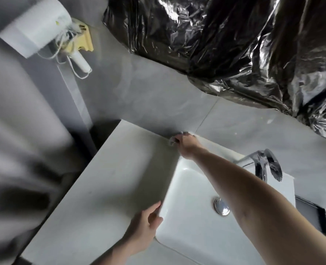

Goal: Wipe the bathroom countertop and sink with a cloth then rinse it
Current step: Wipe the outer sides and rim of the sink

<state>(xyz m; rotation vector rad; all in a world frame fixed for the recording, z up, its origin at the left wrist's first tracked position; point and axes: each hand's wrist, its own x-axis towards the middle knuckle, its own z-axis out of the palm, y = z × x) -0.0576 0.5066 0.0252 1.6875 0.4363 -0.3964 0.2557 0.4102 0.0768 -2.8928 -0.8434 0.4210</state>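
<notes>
The pale countertop (110,178) runs from the back wall toward me, with the white sink (192,222) set into its right part. My right hand (187,146) reaches across the sink to the back edge of the counter by the wall and is closed on a small grey cloth (171,140), only a corner of which shows. My left hand (145,226) rests flat on the counter at the sink's left rim, fingers apart, holding nothing. A chrome drain plug (221,206) sits in the basin.
A chrome faucet (263,163) stands at the back right of the sink. Crinkled black plastic sheeting (234,44) covers the wall above. A white wall-mounted dryer with cord (38,29) hangs at upper left. A dark gap (99,134) lies left of the counter.
</notes>
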